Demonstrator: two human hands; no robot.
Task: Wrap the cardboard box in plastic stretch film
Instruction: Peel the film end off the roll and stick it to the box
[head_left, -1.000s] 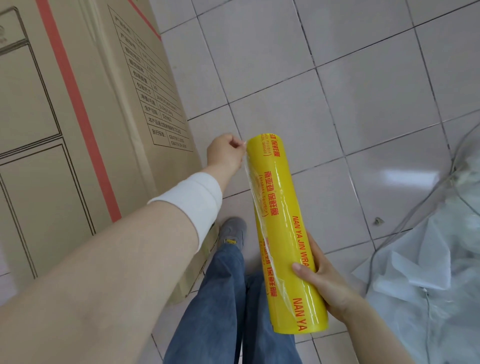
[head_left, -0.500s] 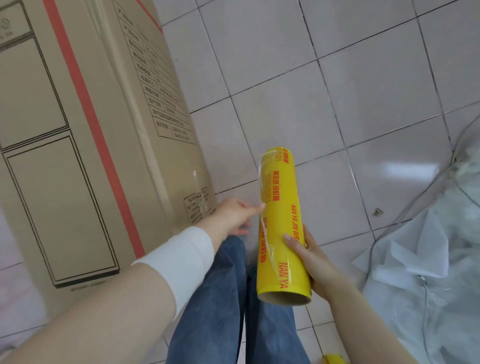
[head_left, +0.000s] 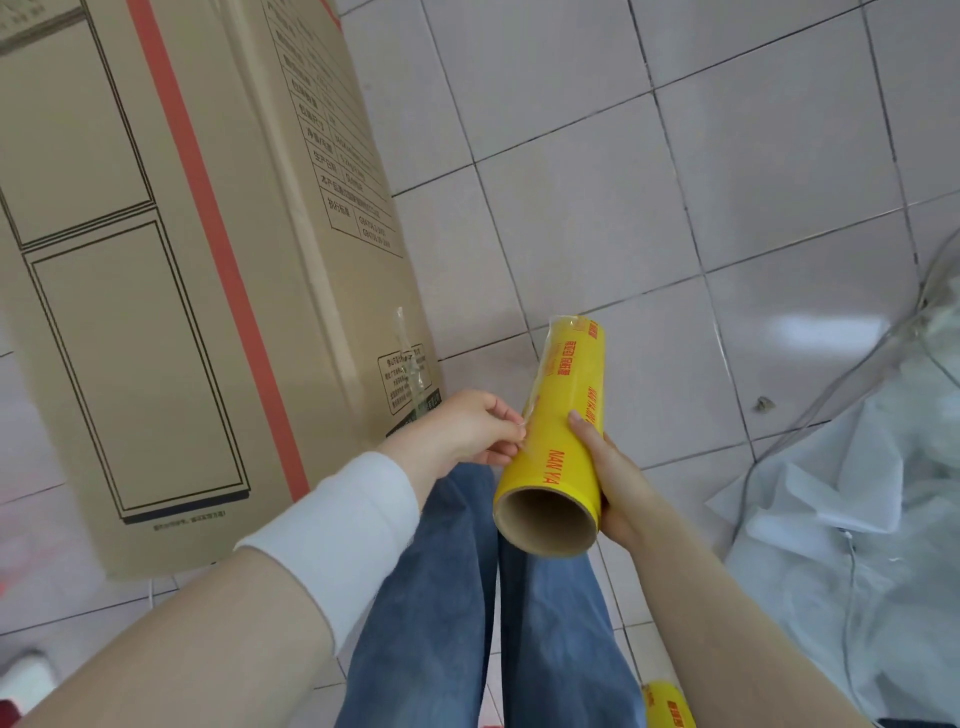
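Yellow film wound on a cardboard core makes up the roll (head_left: 563, 415) that we are holding out in front of us, its open brown end tilting back toward us and its far end pointing out over the floor (head_left: 727, 156). Our right hand (head_left: 615, 478) is cupping the roll from the right side near its open end, fingers curling round it and the thumb lying across the top by the red lettering, so that hand is closed firmly on the roll. Our left hand (head_left: 467, 431) is reaching in from the left with the thumb and forefinger pressing together at the roll's left side, where a thin clear edge of film (head_left: 535, 384) is standing slightly off the yellow surface; the fingertips are pinching at that edge, though we cannot tell how much of it they are actually gripping. A white cuff (head_left: 343, 530) is covering our left wrist.

The box (head_left: 171, 260) is standing tall on the floor to our left, close beside our left hand but not touching it. It is showing a red stripe, black outlined panels and a printed table of text, and a strip of clear tape (head_left: 408, 358) is sticking to its near corner. Our jeans (head_left: 467, 597) are showing below the roll. A heap of crumpled clear plastic (head_left: 857, 519) is lying on the floor to our right, well apart from the box. A second yellow roll (head_left: 667, 706) is peeking in at the bottom edge.
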